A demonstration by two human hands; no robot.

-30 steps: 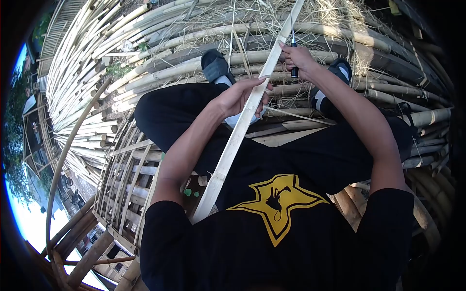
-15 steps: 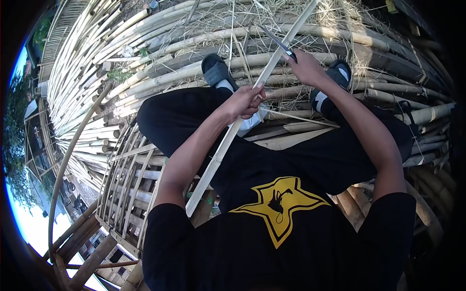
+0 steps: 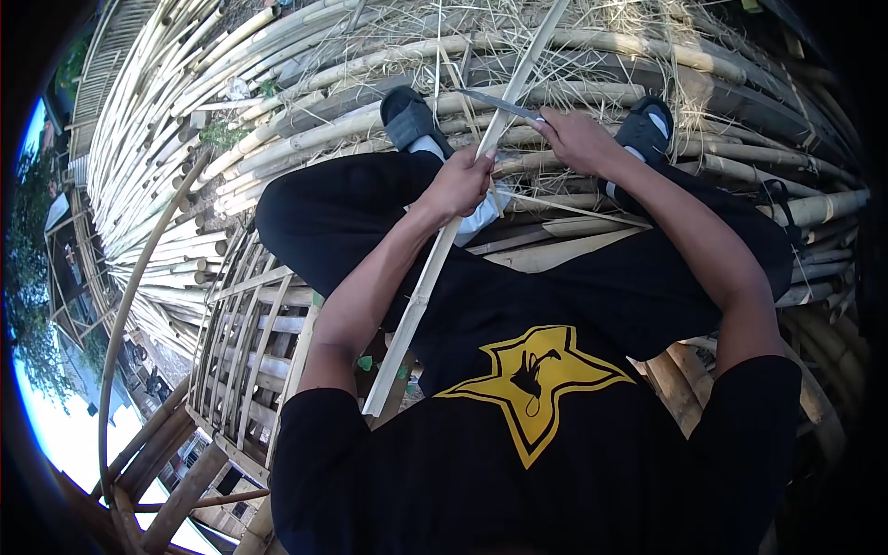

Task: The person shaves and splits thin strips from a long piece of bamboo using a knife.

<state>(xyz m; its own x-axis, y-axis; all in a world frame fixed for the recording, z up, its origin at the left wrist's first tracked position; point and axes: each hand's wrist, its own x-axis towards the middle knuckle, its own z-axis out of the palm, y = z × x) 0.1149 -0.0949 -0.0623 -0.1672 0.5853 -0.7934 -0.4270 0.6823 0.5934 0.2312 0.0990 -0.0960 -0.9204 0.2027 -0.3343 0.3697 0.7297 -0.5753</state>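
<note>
A long, pale split bamboo strip (image 3: 418, 301) runs slantwise from beside my torso up past my feet. My left hand (image 3: 460, 183) is closed round the strip near its middle. In my right hand (image 3: 578, 141) is a knife (image 3: 504, 104), gripped by its handle, which the fingers mostly cover. The blade points left and lies across the strip, above my left hand. Whether its edge cuts into the bamboo I cannot tell. White material (image 3: 481, 220), perhaps cloth or plastic, shows just behind my left hand.
Bamboo poles (image 3: 592, 97) lie under and around my sandalled feet, with shavings (image 3: 610, 65) scattered over them. A large stack of poles (image 3: 148, 166) spreads at the left. Nearer me stands a slatted bamboo frame (image 3: 250, 361), and a curved pole (image 3: 125, 305) rises beside it.
The knife has moved down and left along the strip toward my left hand, its blade now lying flatter. The strip has shifted slightly, and my left hand still holds it.
</note>
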